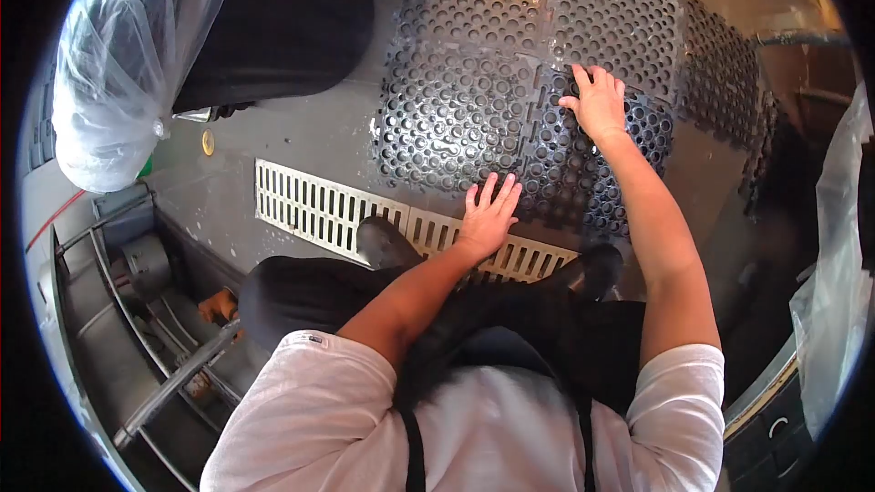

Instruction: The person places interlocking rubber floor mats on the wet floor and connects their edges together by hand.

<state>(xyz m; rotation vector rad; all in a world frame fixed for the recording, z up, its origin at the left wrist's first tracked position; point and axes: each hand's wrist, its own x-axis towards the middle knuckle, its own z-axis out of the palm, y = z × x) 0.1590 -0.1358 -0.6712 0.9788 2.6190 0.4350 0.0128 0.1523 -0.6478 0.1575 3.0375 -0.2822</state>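
Note:
Black rubber mat tiles with round holes (pixel 456 114) lie joined on the wet floor in front of me. My right hand (pixel 597 105) rests with fingers spread on the mat, near the seam between two tiles. Near the mat's front edge is my left hand (pixel 489 210), its fingers apart and nothing in it; whether it touches the mat cannot be made out. A pale slotted drain grate (pixel 333 210) runs along the floor beneath my left hand and beside my dark shoes (pixel 387 243).
A clear plastic bag (pixel 114 82) hangs at the upper left beside a large dark shape (pixel 273 23). Metal rails (pixel 178 378) stand at the lower left. More plastic sheeting (pixel 834 282) hangs at the right. A small yellow disc (pixel 208 142) lies on the floor.

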